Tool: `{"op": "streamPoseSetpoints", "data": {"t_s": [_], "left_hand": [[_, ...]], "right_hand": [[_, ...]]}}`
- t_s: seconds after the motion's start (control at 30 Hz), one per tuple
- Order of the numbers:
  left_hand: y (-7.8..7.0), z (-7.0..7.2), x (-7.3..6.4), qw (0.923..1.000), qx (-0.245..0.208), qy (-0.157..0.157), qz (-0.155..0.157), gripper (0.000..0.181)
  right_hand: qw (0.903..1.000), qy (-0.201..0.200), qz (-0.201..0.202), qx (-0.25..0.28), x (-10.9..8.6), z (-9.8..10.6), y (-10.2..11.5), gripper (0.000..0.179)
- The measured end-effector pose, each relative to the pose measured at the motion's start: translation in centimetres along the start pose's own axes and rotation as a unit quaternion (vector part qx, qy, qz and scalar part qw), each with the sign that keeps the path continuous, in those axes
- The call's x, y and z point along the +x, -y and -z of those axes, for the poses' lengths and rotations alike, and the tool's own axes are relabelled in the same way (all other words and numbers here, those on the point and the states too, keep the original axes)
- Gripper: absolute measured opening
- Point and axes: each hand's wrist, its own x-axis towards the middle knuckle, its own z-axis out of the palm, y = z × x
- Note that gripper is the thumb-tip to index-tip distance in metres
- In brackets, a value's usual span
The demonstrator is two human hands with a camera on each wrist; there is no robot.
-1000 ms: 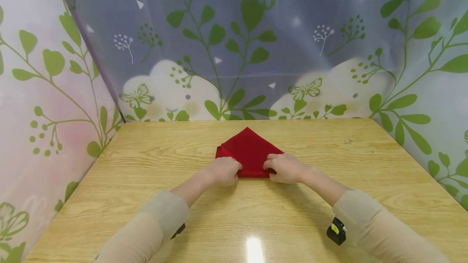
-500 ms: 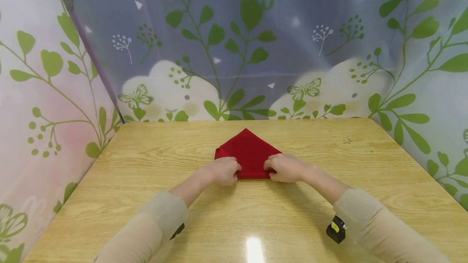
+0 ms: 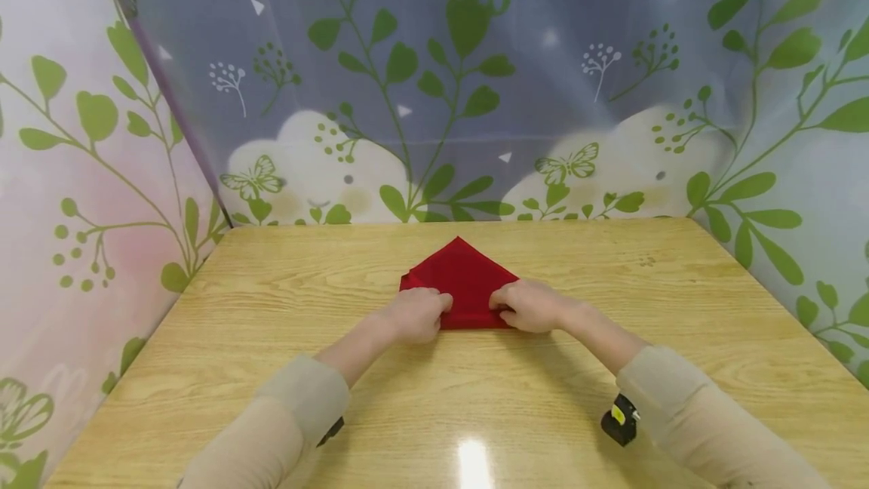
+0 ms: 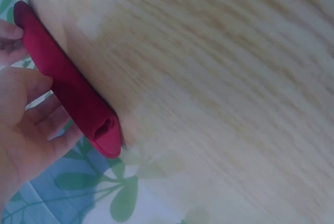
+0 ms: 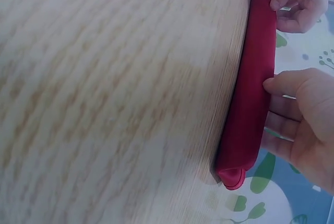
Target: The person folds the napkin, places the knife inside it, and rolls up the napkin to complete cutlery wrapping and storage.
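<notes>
A red cloth [image 3: 465, 270] lies on the table with its pointed end facing away from me and its near side folded into a straight, thick edge. At the left part of that edge, my left hand [image 3: 417, 315] grips the cloth with curled fingers. My right hand [image 3: 532, 306] pinches the right part. In the left wrist view the near edge looks like a rounded red roll [image 4: 73, 85] with a small opening at its end. The right wrist view has my right thumb on the front of the roll [image 5: 250, 83], the other fingers reaching behind it.
The pale wooden table [image 3: 271, 285] spreads out around the cloth. Behind it hangs a printed backdrop [image 3: 434, 96] with leaves and butterflies, and similar panels stand left and right. A small black device [image 3: 619, 421] sits at my right sleeve.
Both hands keep their hold on the near edge. My right hand has shifted slightly away from me, and a little more of the near edge shows beneath it. The cloth stays almost in place.
</notes>
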Motion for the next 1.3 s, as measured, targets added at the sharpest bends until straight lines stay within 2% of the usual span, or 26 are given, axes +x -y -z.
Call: {"op": "streamPoseSetpoints", "data": {"t_s": [0.23, 0.4, 0.53, 0.7, 0.83, 1.13, 1.3], "left_hand": [[-0.3, -0.4, 0.0, 0.9960, 0.071, -0.053, -0.009, 0.007], [-0.8, -0.6, 0.0, 0.9914, 0.103, -0.080, -0.007, 0.006], [-1.0, -0.8, 0.0, 0.9868, 0.127, -0.098, -0.020, 0.011], [-1.2, -1.1, -0.2, 0.9771, 0.185, -0.093, -0.047, 0.013], [-1.4, -1.3, -0.2, 0.9682, 0.227, -0.091, -0.052, 0.012], [-1.4, -1.6, 0.1, 0.9667, 0.233, -0.098, -0.037, 0.016], [-1.5, -1.6, 0.4, 0.9688, 0.228, -0.094, -0.030, 0.016]], "right_hand": [[0.9998, 0.010, -0.008, 0.015, 0.3, -0.1, -0.6, 0.016], [0.9995, 0.006, -0.017, 0.025, 0.4, 0.0, -0.9, 0.017], [0.9994, 0.001, -0.020, 0.028, 0.5, 0.1, -1.0, 0.017], [0.9992, 0.004, -0.028, 0.028, 0.6, 0.1, -0.9, 0.017], [0.9987, 0.002, -0.042, 0.027, 0.8, 0.0, -0.7, 0.017], [0.9944, -0.017, -0.104, 0.014, 1.1, -0.5, -0.5, 0.010], [0.9937, -0.030, -0.108, -0.008, 1.1, -0.7, -0.5, 0.007]]}}
